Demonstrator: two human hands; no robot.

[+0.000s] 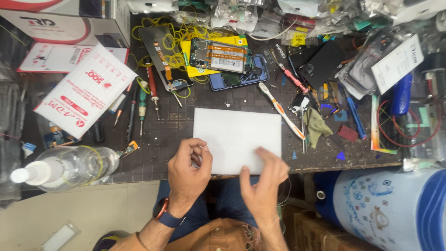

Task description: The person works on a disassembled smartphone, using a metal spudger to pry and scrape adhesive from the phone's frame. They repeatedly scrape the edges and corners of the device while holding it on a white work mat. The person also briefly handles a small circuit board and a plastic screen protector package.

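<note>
Seen from the head camera: left hand [188, 169] curled at the near-left corner of a white pad [237, 139], fingertips pinched, possibly on something too small to make out. Right hand [265, 181] loosely open, fingers resting on the pad's near edge, gripping nothing. Pad flat at the front-centre of a cluttered desk [167, 139]. Opened phone [225, 58] behind it, toothbrush [281, 110] just right, spray bottle [62, 168] far left.
</note>
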